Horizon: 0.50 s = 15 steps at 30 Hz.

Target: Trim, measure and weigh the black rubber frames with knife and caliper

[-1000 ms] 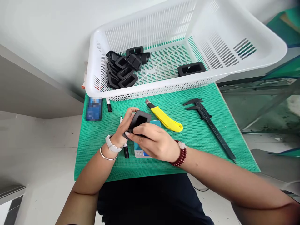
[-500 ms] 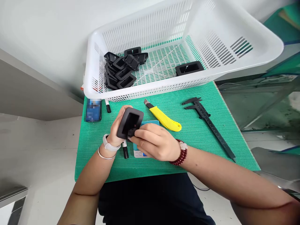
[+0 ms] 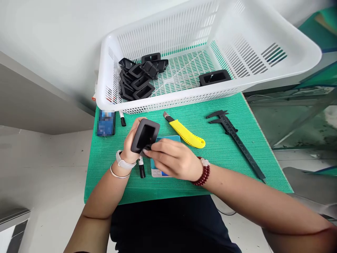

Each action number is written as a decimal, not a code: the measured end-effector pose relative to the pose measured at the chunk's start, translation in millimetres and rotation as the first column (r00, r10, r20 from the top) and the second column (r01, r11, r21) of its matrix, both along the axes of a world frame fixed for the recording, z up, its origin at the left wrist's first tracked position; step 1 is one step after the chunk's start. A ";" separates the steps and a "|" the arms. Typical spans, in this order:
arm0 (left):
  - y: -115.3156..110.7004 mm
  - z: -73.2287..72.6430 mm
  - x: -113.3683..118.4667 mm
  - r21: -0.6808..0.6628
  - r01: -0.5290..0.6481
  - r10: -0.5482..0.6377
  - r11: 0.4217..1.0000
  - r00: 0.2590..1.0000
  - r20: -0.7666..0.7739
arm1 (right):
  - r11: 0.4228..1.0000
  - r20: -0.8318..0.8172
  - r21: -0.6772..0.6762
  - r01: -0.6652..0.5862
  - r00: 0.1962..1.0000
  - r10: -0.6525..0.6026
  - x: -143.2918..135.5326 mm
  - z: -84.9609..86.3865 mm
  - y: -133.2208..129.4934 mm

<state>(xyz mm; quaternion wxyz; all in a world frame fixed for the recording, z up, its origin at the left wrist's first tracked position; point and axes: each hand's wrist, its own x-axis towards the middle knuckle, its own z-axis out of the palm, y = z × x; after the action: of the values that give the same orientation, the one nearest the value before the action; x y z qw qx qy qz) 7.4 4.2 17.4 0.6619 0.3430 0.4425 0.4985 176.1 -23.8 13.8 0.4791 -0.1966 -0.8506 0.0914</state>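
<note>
My left hand (image 3: 129,144) is wrapped round a black rectangular frame-like part (image 3: 136,140), its hollow side facing up. At the lower right corner of that part, the fingers of my right hand (image 3: 175,158) are pinched on a small dark piece (image 3: 146,149), mostly hidden by the fingertips. Beneath my right hand lies a small scale (image 3: 157,173) with a blue top, partly covered. A black-and-white marker (image 3: 141,169) rests just below the held part. The yellow cutter (image 3: 186,134) lies beyond my right hand with its blade end pointing to the upper left.
A white plastic basket (image 3: 168,104) stands at the back of the green mat (image 3: 113,186), with several black parts (image 3: 140,82) at its left and another (image 3: 214,77) at its right. Black calipers (image 3: 240,144) lie right; a blue box (image 3: 105,123) and second marker (image 3: 122,118) lie left.
The held part has turned slightly, and my right fingers with the small dark piece have shifted a little toward its lower corner. The whole view has moved slightly.
</note>
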 end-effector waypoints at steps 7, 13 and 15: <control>-1.0 -2.2 2.7 0.009 -0.104 0.103 0.995 0.990 0.094 | 0.987 -0.047 0.007 0.163 0.986 -0.162 3.0 -1.7 5.1; -1.6 -6.9 -0.3 -0.049 -0.160 0.164 0.986 0.984 0.077 | 0.981 -0.032 0.012 0.194 0.980 -0.194 2.5 -2.7 4.9; -1.0 -7.2 -2.2 -0.073 -0.200 0.204 0.977 0.977 0.057 | 0.990 -0.004 0.017 0.139 0.990 -0.139 -0.1 -2.8 1.1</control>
<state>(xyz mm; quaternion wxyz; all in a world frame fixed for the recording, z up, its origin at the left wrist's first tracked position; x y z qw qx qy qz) 5.2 3.2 10.2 0.6326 0.2577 0.4701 0.5589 176.0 -22.7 11.0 0.4870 -0.2512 -0.8349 0.0509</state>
